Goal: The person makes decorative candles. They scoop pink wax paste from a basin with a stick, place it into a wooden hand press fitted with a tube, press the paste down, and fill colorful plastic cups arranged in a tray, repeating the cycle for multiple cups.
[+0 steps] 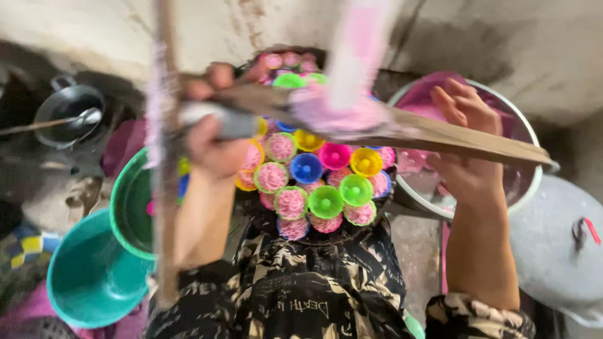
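Starting at the far left, a dark metal pot (68, 113) with a ladle in it sits by the grimy wall, and below it a teal plastic basin (94, 276) lies partly under a green basin (130, 204). A blurred upright wooden stick (166, 188) crosses in front of both basins.

The left hand (217, 141) is closed around a grey handle (229, 122), knuckles up, just beside that stick. The handle appears to belong to a long flat wooden paddle (452, 135) that runs rightward, smeared with pink paste (342, 116) near its middle; the blur makes the join hard to read.

Under the paddle, at the centre, sits a round tray (326, 235) packed with small coloured moulds (314, 182), some green, blue, yellow and magenta showing their hollow insides, others along the near edge and left side filled with speckled pink paste. The tray rests just beyond the person's patterned black-and-cream clothing (314, 289).

The right hand (468, 144) is open, fingers spread and pointing away, lying over the near rim of a large white-rimmed bowl (531, 182) that holds pink mixture. The paddle's far end passes across this hand and reaches the bowl's right rim; whether the fingers touch the paddle cannot be told.

At the far right a grey lidded pot (553, 245) stands just beside the bowl.
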`<state>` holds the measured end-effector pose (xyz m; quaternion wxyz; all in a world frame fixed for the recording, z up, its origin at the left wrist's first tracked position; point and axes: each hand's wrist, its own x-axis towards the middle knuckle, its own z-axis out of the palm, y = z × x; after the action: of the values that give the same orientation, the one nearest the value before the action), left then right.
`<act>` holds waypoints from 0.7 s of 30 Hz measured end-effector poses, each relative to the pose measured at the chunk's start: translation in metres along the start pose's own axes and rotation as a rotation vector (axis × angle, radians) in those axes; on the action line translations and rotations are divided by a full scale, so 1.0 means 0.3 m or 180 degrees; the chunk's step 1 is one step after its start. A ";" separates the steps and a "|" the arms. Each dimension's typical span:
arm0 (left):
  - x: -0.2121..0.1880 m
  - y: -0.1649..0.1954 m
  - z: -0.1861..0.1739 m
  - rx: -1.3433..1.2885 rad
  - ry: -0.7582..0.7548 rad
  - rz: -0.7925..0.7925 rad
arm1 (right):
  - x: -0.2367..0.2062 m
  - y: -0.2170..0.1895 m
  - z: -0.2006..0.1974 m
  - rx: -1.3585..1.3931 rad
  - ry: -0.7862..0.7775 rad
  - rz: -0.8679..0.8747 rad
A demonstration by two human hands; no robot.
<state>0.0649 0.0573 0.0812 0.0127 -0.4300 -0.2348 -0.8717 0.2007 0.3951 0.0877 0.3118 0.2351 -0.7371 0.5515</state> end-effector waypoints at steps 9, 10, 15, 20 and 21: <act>-0.174 0.176 -0.294 0.0982 0.0854 -0.0466 | -0.501 0.810 -0.435 -0.3379 -0.1476 0.4094; -0.163 0.170 -0.296 0.1029 0.0832 -0.0539 | -0.565 0.860 -0.468 -0.3642 -0.1622 0.4522; -0.096 0.124 -0.245 0.1248 0.0711 -0.0798 | -0.781 0.954 -0.573 -0.3871 -0.1545 0.4144; -0.048 0.052 -0.186 0.1313 0.0647 -0.1038 | -0.801 0.946 -0.641 -0.3625 -0.2471 0.3862; -0.040 0.031 -0.172 0.1299 0.0631 -0.1078 | -0.791 0.930 -0.648 -0.3642 -0.2655 0.3877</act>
<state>0.0362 0.0251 0.0491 -0.0239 -0.2858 -0.4715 -0.8339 0.2119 0.6606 -0.2304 -0.2526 -0.2022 -0.9452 0.0440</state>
